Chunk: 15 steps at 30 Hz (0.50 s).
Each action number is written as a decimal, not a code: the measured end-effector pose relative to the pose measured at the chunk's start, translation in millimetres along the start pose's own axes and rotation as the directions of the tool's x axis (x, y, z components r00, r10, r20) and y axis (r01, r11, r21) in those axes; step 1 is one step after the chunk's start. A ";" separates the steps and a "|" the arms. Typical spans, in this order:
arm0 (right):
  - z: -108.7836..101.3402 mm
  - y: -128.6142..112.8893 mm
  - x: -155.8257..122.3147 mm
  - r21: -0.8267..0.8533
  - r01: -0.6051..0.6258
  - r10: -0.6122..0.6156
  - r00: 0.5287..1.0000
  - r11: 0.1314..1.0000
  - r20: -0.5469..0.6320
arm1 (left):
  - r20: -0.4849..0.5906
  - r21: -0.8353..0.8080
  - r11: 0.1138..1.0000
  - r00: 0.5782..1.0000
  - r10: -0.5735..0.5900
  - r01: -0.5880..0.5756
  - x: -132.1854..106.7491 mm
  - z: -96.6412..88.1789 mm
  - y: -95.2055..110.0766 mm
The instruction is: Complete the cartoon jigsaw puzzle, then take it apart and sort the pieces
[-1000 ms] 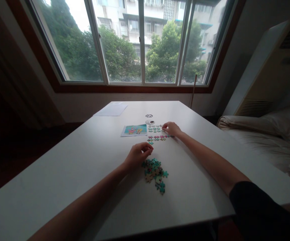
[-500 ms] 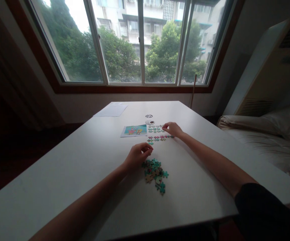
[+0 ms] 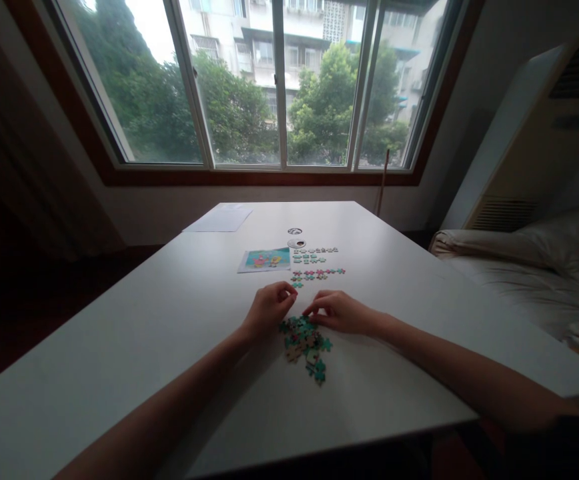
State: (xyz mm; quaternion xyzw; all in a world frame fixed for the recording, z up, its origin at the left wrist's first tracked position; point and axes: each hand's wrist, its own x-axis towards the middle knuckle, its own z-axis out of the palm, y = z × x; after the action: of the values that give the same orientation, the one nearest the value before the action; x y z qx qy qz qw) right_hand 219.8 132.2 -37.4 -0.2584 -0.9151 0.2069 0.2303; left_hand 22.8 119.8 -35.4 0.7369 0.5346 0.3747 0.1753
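A heap of loose jigsaw pieces (image 3: 303, 341), mostly teal with some tan, lies on the white table in front of me. My left hand (image 3: 271, 308) hovers just left of the heap's far end, thumb and fingers pinched together; whatever is between the tips is too small to make out. Over the heap's far edge is my right hand (image 3: 340, 312), its fingers apart and reaching down to the top pieces. Beyond both hands, sorted jigsaw pieces (image 3: 319, 272) lie in several short rows. To their left rests a picture sheet (image 3: 264, 260) with cartoon figures on teal.
Behind the picture sheet lie two round, flat items (image 3: 297, 244) on the table (image 3: 134, 347). White papers (image 3: 218, 219) lie at its far left corner. A window (image 3: 282, 87) is beyond the table, and a padded sofa (image 3: 524, 260) stands at the right.
My right hand has come back from the sorted rows to the heap, and its fingers have spread. My left hand stays nearly in place. The view has shifted slightly.
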 end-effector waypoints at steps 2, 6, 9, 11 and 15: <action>2.6 1.3 -0.6 0.020 -0.003 0.004 1.000 1.000 -0.015 | 0.008 -0.006 1.000 1.000 0.004 -0.004 0.1 0.3 0.5; 3.8 4.9 -0.4 0.069 -0.052 0.054 0.998 0.996 -0.025 | 0.021 -0.020 1.000 1.000 0.014 -0.014 0.4 1.5 -0.4; 4.2 6.9 -0.3 0.098 -0.101 0.102 0.995 0.990 -0.009 | 0.024 -0.021 0.999 0.999 0.029 -0.029 0.4 1.8 -0.2; 4.4 7.5 -0.2 0.122 -0.125 0.127 0.992 0.985 -0.005 | 0.031 -0.023 0.999 0.999 0.038 -0.037 0.3 2.0 -0.1; 3.4 5.4 0.1 0.126 -0.143 0.145 0.989 0.982 -0.006 | 0.046 -0.031 0.998 0.998 0.048 -0.046 0.6 3.0 -0.7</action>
State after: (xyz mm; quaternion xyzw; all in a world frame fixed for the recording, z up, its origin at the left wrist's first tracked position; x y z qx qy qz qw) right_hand 220.0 135.5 -42.8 -0.3105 -0.8775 0.2779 0.2374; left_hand 24.7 121.0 -37.6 0.7552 0.5071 0.3694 0.1901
